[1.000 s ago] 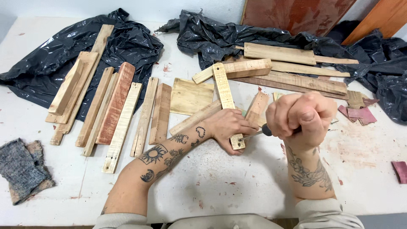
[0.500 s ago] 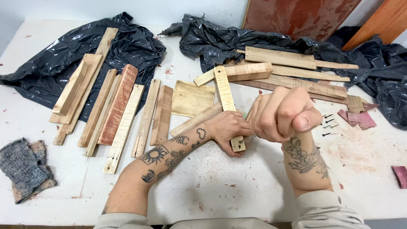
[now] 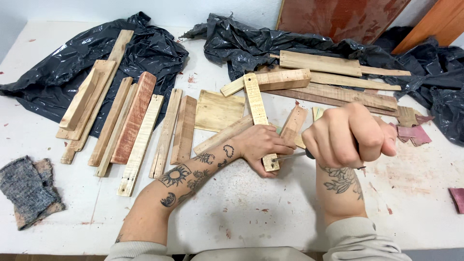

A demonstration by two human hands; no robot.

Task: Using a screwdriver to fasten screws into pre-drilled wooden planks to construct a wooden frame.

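On the table, two hands work one slat, one screwdriver.

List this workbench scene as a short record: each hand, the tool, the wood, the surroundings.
left hand: pins the near end of a narrow wooden strip to the white table
right hand: fisted around a tool handle
tool: thin metal shaft, its tip at the strip's near end
wood: loose slats spread to the left
surroundings: black plastic sheeting, grey cloth
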